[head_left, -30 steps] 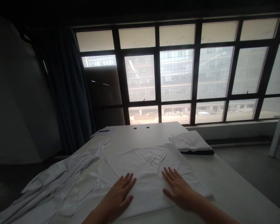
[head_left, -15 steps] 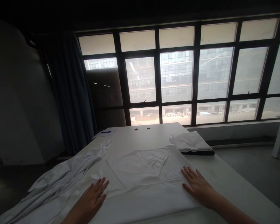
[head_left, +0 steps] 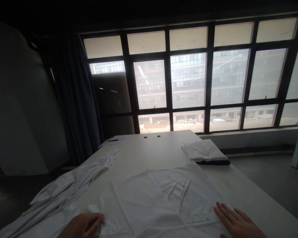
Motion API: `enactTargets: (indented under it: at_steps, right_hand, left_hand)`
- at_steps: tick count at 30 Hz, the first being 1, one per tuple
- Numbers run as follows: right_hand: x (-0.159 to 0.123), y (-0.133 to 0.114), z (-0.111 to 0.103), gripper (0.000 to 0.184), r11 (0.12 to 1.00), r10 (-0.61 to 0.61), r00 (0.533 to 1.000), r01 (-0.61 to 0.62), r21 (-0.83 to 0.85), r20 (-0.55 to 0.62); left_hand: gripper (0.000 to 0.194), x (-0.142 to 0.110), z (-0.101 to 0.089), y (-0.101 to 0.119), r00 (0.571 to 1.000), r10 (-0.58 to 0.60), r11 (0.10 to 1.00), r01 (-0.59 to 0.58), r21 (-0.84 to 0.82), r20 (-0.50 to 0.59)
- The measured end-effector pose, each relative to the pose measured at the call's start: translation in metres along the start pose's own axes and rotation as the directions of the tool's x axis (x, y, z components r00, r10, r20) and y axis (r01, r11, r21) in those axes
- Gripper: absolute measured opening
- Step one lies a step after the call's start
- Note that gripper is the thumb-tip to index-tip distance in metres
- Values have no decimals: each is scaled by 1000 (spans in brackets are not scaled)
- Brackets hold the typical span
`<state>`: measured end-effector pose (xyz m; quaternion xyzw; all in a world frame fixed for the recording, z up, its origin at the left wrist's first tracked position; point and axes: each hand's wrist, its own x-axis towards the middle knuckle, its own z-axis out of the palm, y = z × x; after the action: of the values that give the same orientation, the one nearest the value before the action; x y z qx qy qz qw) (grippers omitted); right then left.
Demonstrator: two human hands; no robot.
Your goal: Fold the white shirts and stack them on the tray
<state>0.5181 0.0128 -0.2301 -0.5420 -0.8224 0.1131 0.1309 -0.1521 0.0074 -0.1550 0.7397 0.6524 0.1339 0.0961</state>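
A white shirt (head_left: 144,195) lies partly folded on the white table in front of me, with creased folds right of its middle. At its left edge my left hand (head_left: 83,224) is closed, the curled fingers pinching the cloth. My right hand (head_left: 234,219) rests palm down on the shirt's right side, fingers stretched out. The lower parts of both hands and the near edge of the shirt are cut off by the frame.
A crumpled white cloth (head_left: 72,183) spreads along the table's left edge. Folded white cloth (head_left: 203,150) lies on a dark folded piece (head_left: 213,162) at the right. A blue pen (head_left: 113,140) on paper and two round cable holes are at the far end of the table (head_left: 136,152).
The shirt has slid toward me. My left hand has come nearer and gone from flat to curled on the cloth. My right hand has moved nearer and to the right, still flat.
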Motion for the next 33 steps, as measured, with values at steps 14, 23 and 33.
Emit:
enactTargets:
  at_steps: [14,23,33]
  right_hand:
    - [153,-3,-60,11,903,367,911,-300,306,-188]
    - [217,18,-48,39,574,673,740,-516,636,-6]
    - [222,20,-55,20,441,574,810,-432,787,122]
  left_hand:
    - [61,125,0,2,964,-248,926,207,-315,-96]
    - [71,153,14,-8,960,-279,891,264,-370,13]
    - [50,156,2,-2,941,-309,823,337,-458,137]
